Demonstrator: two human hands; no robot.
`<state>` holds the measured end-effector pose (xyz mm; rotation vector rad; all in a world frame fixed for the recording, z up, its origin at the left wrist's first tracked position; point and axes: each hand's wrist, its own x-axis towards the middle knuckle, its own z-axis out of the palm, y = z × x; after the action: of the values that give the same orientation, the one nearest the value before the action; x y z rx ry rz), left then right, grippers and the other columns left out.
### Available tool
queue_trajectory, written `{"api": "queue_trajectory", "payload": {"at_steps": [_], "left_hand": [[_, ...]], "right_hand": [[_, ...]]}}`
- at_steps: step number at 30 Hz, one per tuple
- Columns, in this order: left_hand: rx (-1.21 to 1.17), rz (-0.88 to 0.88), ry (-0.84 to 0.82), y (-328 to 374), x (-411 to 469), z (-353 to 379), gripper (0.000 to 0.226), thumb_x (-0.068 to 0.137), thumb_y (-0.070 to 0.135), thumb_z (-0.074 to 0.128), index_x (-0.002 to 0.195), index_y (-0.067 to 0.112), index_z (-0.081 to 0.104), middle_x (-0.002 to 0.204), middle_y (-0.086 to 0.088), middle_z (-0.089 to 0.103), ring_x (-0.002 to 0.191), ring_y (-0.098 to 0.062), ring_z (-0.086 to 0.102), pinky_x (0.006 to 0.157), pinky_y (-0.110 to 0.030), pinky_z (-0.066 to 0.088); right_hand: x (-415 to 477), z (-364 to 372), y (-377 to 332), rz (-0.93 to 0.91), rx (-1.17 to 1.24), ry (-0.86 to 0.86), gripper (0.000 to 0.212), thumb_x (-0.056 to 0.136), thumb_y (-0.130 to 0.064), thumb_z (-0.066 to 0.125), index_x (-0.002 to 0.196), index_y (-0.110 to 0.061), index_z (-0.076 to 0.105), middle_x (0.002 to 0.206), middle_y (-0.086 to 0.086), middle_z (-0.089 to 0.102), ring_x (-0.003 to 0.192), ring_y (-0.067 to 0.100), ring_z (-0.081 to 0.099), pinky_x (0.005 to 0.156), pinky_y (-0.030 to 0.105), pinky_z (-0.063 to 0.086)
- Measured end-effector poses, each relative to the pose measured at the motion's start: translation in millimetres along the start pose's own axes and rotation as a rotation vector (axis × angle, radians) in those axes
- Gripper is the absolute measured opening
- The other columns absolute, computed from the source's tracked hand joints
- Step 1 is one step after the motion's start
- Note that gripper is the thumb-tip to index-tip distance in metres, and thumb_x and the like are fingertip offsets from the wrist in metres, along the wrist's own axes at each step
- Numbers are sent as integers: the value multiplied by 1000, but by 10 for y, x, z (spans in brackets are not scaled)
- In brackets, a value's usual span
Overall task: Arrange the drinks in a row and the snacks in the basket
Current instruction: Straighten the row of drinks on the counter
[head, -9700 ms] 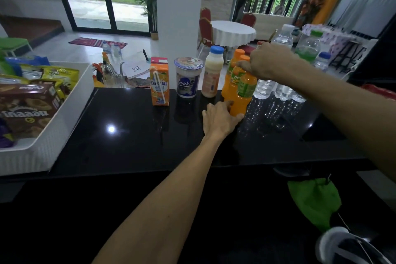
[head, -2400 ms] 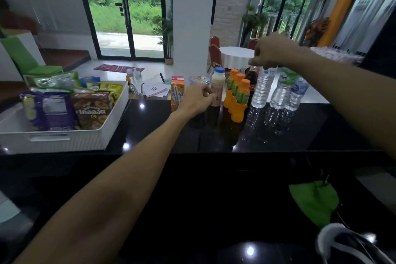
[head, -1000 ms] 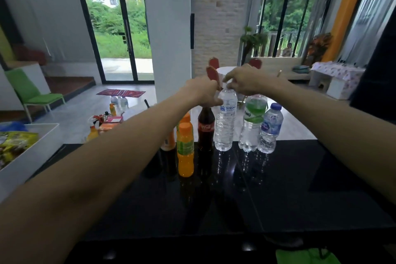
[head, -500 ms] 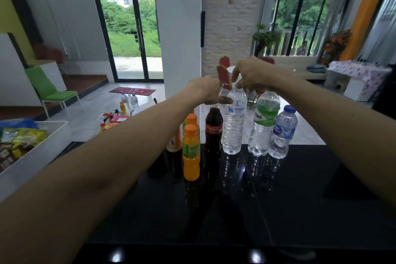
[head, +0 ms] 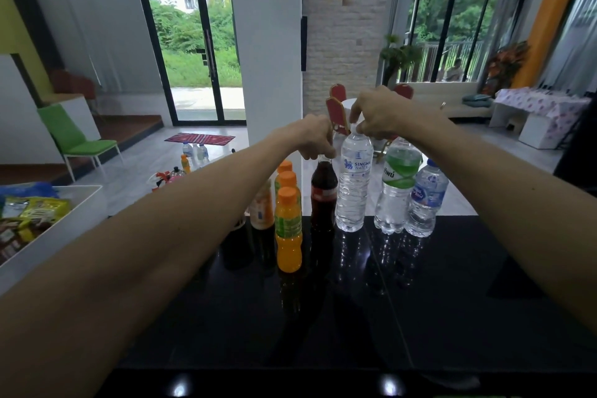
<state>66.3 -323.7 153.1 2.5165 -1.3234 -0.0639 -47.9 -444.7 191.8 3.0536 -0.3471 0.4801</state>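
1. Far left: a white plastic basket (head: 80,213) holds yellow and brown snack packets (head: 35,213).
2. Three orange-capped plastic juice bottles (head: 288,229) stand one behind another on the glossy black desk (head: 420,300), just left of the cola.
3. Your left hand (head: 318,139) curls its fingers round the top of the upright dark cola bottle (head: 324,194).
4. Your right hand (head: 376,115) pinches the cap of the tall clear plastic water bottle (head: 354,184), which stands just beside the cola.
5. Right of these, a green-labelled water bottle (head: 399,191) and a smaller blue-capped water bottle (head: 426,200) stand side by side.
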Motion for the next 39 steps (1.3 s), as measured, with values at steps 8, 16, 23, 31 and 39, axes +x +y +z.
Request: {"api": "queue_trajectory", "payload": {"at_steps": [8, 16, 23, 31, 39], "left_hand": [[-52, 94, -73, -17, -4, -38, 29, 81, 3, 70, 108, 12, 74, 108, -6, 71, 97, -23, 68, 79, -30, 59], [-134, 170, -59, -157, -18, -31, 30, 82, 4, 72, 111, 12, 72, 105, 2, 71, 93, -11, 67, 67, -15, 53], [-267, 153, 52, -258, -46, 52, 27, 83, 24, 79, 105, 9, 75, 94, 0, 74, 84, -17, 71, 65, -17, 56], [-248, 143, 113, -264, -96, 99, 22, 81, 28, 80, 97, 12, 78, 86, 0, 75, 73, -13, 69, 64, -21, 55], [-180, 134, 86, -240, -60, 53, 21, 82, 26, 79, 98, 13, 78, 86, 5, 74, 76, -10, 69, 67, -21, 54]], "right_hand": [[-1, 39, 14, -13, -38, 26, 29, 86, -15, 71, 114, -15, 69, 127, 15, 55, 108, 33, 59, 86, 39, 51], [46, -17, 39, -25, -33, -120, 23, 91, -19, 59, 105, -3, 70, 95, 9, 69, 78, 20, 61, 63, 25, 44], [95, 35, 98, -46, -155, -49, 45, 92, -40, 60, 57, -17, 43, 61, 1, 46, 57, 13, 44, 57, 28, 35], [34, 91, 16, 36, -210, 48, 48, 93, -47, 51, 63, -10, 43, 64, 3, 41, 55, 19, 41, 57, 30, 34], [-14, 151, -52, 146, -292, 82, 47, 94, -47, 45, 109, -7, 63, 87, 10, 48, 77, 29, 51, 64, 37, 42]]}}
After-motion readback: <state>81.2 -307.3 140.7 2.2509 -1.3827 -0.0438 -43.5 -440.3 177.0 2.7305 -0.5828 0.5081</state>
